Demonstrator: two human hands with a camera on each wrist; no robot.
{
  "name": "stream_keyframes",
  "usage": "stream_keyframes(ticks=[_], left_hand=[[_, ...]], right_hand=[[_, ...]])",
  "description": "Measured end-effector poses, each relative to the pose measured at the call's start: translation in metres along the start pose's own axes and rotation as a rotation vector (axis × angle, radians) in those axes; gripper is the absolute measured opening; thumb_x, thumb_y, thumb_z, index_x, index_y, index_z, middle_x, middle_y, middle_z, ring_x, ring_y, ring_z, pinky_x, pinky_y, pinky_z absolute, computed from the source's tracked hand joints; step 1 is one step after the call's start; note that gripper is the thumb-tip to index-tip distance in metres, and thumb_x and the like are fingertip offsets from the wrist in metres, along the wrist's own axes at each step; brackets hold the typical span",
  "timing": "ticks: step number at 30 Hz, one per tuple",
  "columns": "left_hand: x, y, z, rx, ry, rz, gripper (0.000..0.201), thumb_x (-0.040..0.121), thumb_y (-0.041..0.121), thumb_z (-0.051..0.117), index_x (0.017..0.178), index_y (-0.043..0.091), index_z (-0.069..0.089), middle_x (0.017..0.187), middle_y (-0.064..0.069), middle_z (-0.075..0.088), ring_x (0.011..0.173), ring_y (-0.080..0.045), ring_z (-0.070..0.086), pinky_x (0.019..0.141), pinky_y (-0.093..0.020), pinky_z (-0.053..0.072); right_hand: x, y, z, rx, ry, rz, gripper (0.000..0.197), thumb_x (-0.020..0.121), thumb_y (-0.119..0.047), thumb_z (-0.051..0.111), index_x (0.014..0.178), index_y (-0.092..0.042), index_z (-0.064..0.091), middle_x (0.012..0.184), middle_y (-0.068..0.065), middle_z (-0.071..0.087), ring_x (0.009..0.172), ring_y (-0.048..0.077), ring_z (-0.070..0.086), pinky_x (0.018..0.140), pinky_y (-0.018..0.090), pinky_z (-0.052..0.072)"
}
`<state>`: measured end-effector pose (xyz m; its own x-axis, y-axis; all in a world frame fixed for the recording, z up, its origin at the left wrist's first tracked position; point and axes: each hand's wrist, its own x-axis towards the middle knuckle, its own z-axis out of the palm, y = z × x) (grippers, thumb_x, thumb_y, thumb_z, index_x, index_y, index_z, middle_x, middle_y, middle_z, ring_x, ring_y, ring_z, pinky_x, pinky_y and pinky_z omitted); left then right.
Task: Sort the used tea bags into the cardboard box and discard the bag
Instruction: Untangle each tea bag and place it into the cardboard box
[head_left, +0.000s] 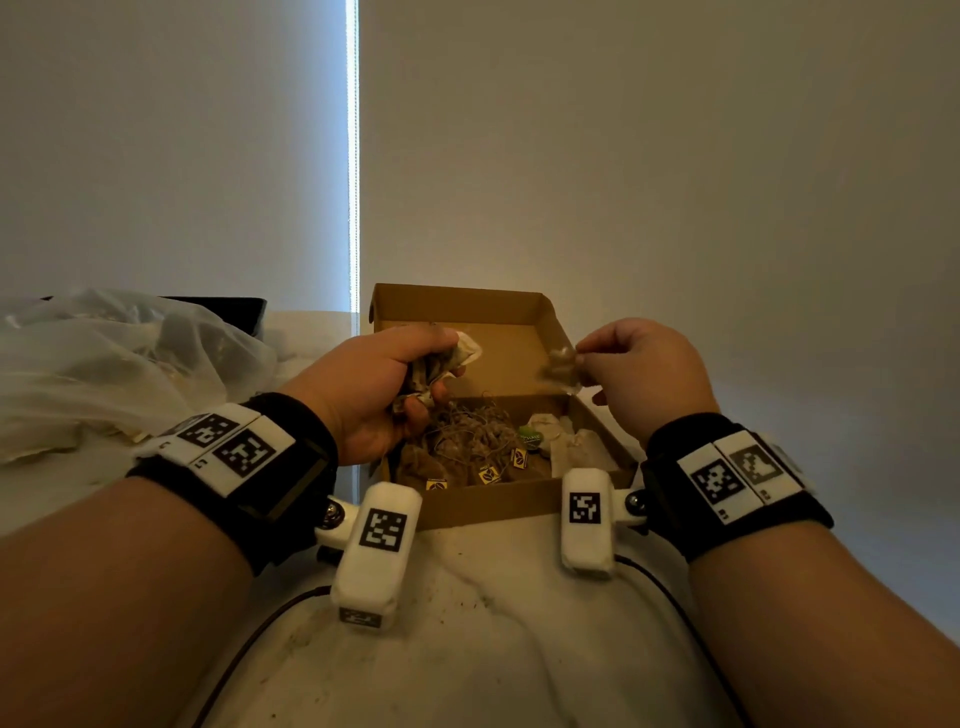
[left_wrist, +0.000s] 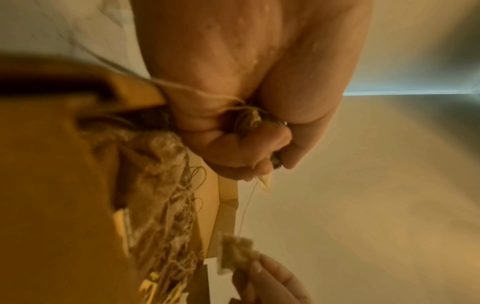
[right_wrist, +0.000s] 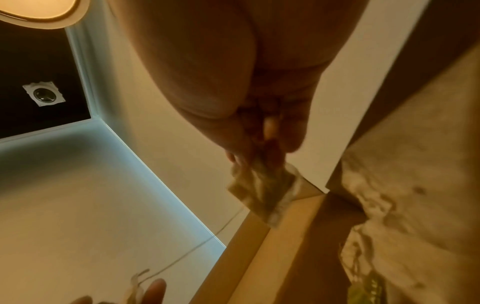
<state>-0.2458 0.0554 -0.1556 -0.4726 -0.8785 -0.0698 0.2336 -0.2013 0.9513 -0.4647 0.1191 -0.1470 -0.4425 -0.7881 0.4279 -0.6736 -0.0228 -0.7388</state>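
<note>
Tea bag (head_left: 562, 366) in right-hand (head_left: 649, 374) pinch grip

The head view looks down from above; both wrist views look closely upward along the hands, sharing the cardboard box (head_left: 519, 353).

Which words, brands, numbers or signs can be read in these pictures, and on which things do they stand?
No text reads with certainty.
Green tag in the cardboard box: white lettering, too blurred to read.
Yellow tea bag tags: a dark leaf-like sign only, no words legible.
Wristband markers: black-and-white square codes; the tiny characters beside them are too small to read.
</note>
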Motion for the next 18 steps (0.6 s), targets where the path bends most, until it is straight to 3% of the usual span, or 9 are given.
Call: stream_keyframes(ticks=[3,6,7,9,11,12,15,18], left_hand=[[-0.0005,0.0002,0.0002,-0.001,0.005,-0.002,0.03,0.096,0.027,0.062,0.12,0.009,0.062,0.094,-0.009,0.062,0.056,-0.007,0.053,0.033,-0.012,0.035],[-0.0009,0.0,0.0013,0.001,0.008,-0.001,0.029,0.096,0.027,0.062,0.119,0.009,0.062,0.093,-0.008,0.062,0.055,-0.007,0.053,0.033,-0.012,0.035],[-0.0011,-0.0001,0.0015,0.002,0.01,0.0,0.03,0.096,0.027,0.062,0.12,0.009,0.062,0.093,-0.008,0.063,0.055,-0.007,0.053,0.033,-0.012,0.035],[-0.0012,-0.0003,0.0013,0.001,0.013,0.001,0.03,0.096,0.026,0.062,0.121,0.009,0.062,0.093,-0.008,0.063,0.055,-0.007,0.053,0.033,-0.012,0.035],[-0.0014,-0.0002,0.0007,-0.003,0.011,-0.001,0.031,0.096,0.026,0.062,0.122,0.009,0.062,0.094,-0.009,0.063,0.055,-0.007,0.053,0.033,-0.012,0.035],[-0.0014,-0.0001,0.0004,-0.005,0.008,-0.001,0.033,0.096,0.026,0.062,0.123,0.008,0.061,0.094,-0.009,0.063,0.055,-0.007,0.054,0.033,-0.012,0.035],[-0.0012,0.0,0.0001,-0.012,0.003,-0.002,0.035,0.095,0.026,0.062,0.125,0.007,0.061,0.095,-0.009,0.062,0.055,-0.008,0.054,0.033,-0.013,0.035],[-0.0013,-0.0001,-0.0003,-0.012,-0.003,-0.004,0.037,0.095,0.027,0.063,0.126,0.007,0.061,0.099,-0.01,0.061,0.056,-0.007,0.054,0.033,-0.013,0.036]], right_hand=[[-0.0009,-0.0039,0.0009,-0.159,-0.187,0.088,0.01,0.091,-0.011,0.065,0.088,-0.019,0.07,0.09,-0.001,0.068,0.083,0.016,0.065,0.074,0.03,0.056],[-0.002,-0.0081,0.0019,-0.338,-0.347,0.121,0.009,0.093,-0.014,0.064,0.097,-0.015,0.071,0.091,0.0,0.064,0.089,0.019,0.062,0.087,0.035,0.056],[-0.0033,-0.0089,0.0025,-0.405,-0.385,0.116,0.011,0.093,-0.017,0.064,0.099,-0.013,0.071,0.094,0.002,0.064,0.091,0.02,0.062,0.087,0.035,0.056],[-0.0033,-0.0068,0.0032,-0.453,-0.418,0.111,0.012,0.089,-0.022,0.066,0.094,-0.012,0.07,0.091,0.004,0.066,0.083,0.018,0.061,0.075,0.029,0.055],[-0.0033,-0.0037,0.0031,-0.39,-0.407,0.128,0.009,0.084,-0.024,0.068,0.081,-0.016,0.066,0.077,0.0,0.062,0.067,0.013,0.055,0.062,0.025,0.048],[-0.0034,-0.0026,0.004,-0.363,-0.394,0.136,0.01,0.084,-0.024,0.068,0.079,-0.016,0.066,0.073,-0.001,0.06,0.065,0.014,0.053,0.063,0.027,0.048],[-0.0016,-0.0006,0.0066,-0.241,-0.279,0.123,0.016,0.088,-0.022,0.061,0.089,-0.009,0.07,0.083,0.003,0.066,0.075,0.021,0.059,0.071,0.037,0.053],[-0.0032,-0.0032,0.007,-0.141,-0.126,0.05,0.016,0.094,-0.022,0.054,0.09,-0.017,0.069,0.091,0.004,0.067,0.081,0.016,0.061,0.061,0.026,0.046]])
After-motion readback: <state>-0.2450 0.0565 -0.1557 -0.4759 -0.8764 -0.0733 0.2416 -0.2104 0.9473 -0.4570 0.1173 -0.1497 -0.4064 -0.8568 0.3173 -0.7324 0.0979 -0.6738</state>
